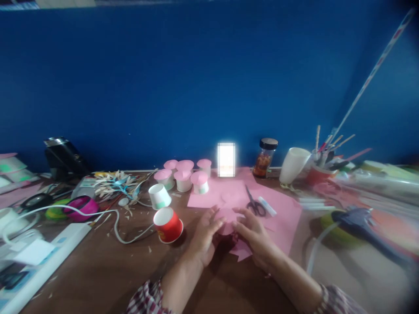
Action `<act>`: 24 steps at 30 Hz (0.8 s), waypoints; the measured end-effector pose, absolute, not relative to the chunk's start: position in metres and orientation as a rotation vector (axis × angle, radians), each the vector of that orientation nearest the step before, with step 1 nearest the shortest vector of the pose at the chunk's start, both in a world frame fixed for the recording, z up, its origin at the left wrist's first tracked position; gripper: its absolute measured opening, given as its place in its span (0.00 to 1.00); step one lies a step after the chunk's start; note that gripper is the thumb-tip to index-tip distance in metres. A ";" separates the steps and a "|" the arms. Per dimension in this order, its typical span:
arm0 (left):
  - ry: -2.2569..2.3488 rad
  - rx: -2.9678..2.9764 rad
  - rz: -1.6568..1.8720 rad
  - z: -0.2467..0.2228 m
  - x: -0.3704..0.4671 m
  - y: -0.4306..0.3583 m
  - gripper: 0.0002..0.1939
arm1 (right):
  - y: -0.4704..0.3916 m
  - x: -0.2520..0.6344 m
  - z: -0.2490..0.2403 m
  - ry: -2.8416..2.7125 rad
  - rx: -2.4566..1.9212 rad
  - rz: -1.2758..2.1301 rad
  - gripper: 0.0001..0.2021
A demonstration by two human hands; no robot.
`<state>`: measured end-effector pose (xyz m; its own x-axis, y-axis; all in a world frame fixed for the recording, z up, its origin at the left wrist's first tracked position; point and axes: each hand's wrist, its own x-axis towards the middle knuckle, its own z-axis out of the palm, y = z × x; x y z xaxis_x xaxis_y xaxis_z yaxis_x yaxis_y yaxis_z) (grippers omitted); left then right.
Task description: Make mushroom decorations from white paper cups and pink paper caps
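Between my left hand (208, 233) and my right hand (252, 231) is a round piece of pink paper (225, 221), held by its edges with thumbs and fingers. Pink paper sheets (281, 222) lie beneath and beyond the hands. On them rest dark-handled scissors (255, 206) and a small white tube or stick (267, 206). A red paper cup (168, 226) and a white cup (159, 196) stand upside down or tilted left of my hands. Several small white cups topped with pink paper discs (199, 179) are grouped behind them.
A white power strip (55, 261) and cable lie at left, near a magenta tape roll (81, 208). A jar (264, 159), a white cup (293, 165) and a pot of brushes (322, 168) line the blue wall. A glue gun (363, 231) is at right.
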<state>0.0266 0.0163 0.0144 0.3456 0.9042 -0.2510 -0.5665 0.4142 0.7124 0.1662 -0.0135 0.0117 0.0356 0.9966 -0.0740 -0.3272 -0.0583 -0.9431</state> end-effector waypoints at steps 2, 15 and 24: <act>0.667 0.557 0.994 0.017 0.027 0.016 0.34 | -0.012 0.167 0.011 -0.884 -1.023 1.375 0.24; 0.715 0.395 0.986 0.008 0.034 0.019 0.19 | 0.012 0.220 0.060 -0.877 -1.190 1.170 0.24; 0.622 0.584 0.768 0.009 0.031 0.010 0.23 | 0.098 0.247 0.053 -0.956 -1.393 1.022 0.18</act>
